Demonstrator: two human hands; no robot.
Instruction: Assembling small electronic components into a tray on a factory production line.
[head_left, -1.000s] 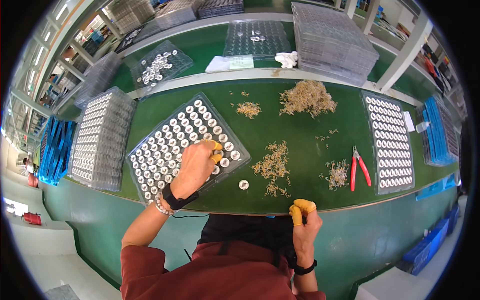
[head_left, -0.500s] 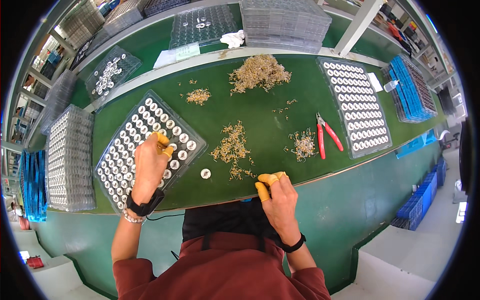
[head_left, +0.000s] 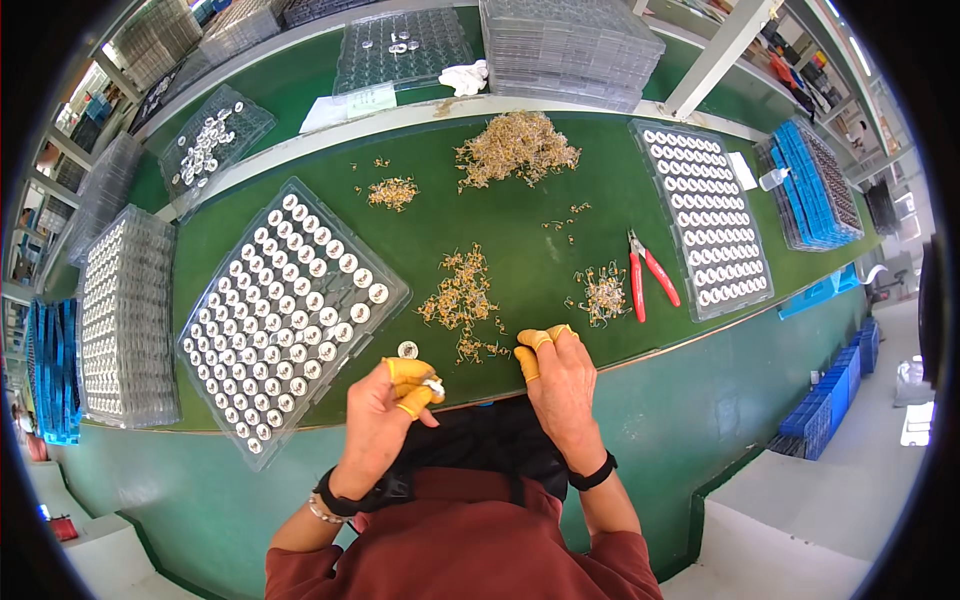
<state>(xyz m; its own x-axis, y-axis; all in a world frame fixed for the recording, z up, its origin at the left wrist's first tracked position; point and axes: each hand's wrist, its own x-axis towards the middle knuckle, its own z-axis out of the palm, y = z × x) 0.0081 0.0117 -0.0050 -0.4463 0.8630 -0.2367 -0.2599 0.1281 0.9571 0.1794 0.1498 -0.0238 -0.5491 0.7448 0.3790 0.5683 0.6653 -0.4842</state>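
Note:
My left hand (head_left: 380, 415), in yellow finger cots, pinches a small white round piece (head_left: 434, 388) over the table's front edge. Just beyond it, a similar white disc (head_left: 407, 350) with a dark centre lies on the green mat. My right hand (head_left: 562, 388), also wearing yellow finger cots, rests at the edge with its fingertips drawn together; whatever they may hold is hidden. Closest to it are a loose pile of small wire-legged components (head_left: 462, 295) and a smaller heap of them (head_left: 604, 296). Left of my hands, a clear tray (head_left: 393, 297) carries rows of white discs.
Red-handled cutters (head_left: 655, 280) lie right of the heaps, beside another filled tray (head_left: 690, 305). A big component pile (head_left: 515, 145) sits toward the back. Stacked trays (head_left: 130, 320) stand at far left, clear trays (head_left: 570, 50) at the back, blue trays (head_left: 815, 195) at far right.
My left hand has moved from over the left tray, right and nearer to me, and now shows a white round piece in its fingers. My right hand stays nearly in place.

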